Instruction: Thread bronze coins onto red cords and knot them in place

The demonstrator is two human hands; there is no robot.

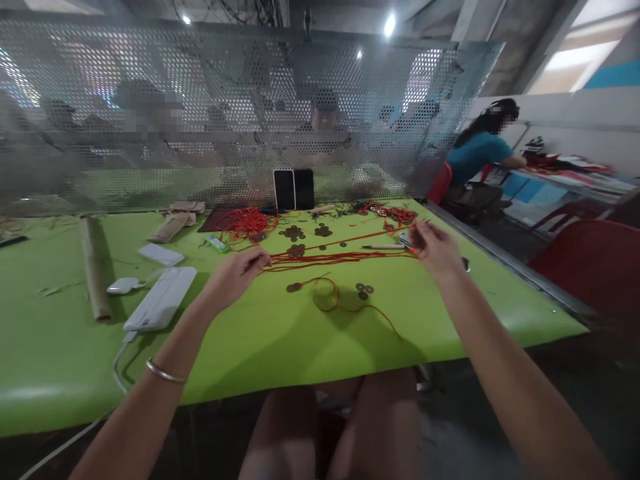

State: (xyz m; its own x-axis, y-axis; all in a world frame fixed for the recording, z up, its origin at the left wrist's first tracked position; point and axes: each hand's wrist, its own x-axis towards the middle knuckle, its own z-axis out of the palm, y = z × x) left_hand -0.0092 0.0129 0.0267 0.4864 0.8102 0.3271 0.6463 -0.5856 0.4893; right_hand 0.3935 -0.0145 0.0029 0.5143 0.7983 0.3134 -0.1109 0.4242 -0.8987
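Between my hands a red cord (345,241) runs taut above the green table. My left hand (249,265) pinches one end of it, close to a bundle of red cords (325,259) lying across the table. The other end is pinched in my right hand (434,245), near a pen (385,247). Below the bundle lies a looped red cord (326,308) with a round coin (294,287) at its left end. Several loose coins (365,290) sit to the right of the loop. More coins are in small piles (293,233) behind the cords.
Two phones (285,190) stand upright before a perforated metal screen (240,133). A red cord tangle (245,223) lies back left. At left are a white power bank (161,299) with a cable and a tube (95,273). A person in blue (477,157) sits at another table, right.
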